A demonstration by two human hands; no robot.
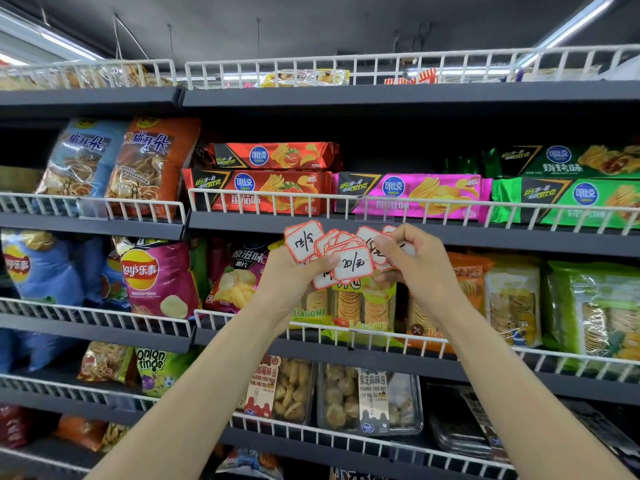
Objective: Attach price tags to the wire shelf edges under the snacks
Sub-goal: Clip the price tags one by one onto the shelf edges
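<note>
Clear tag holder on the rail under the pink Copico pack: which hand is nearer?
Right. The right hand is just below the clear tag holder; the left hand, gripping the price tags, is lower and further left.

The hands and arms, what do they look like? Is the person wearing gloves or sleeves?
No gloves and no sleeves show. The left hand and right hand are bare, and both forearms are bare right down to the picture's bottom edge. I see no watch, ring or bracelet on them.
</note>
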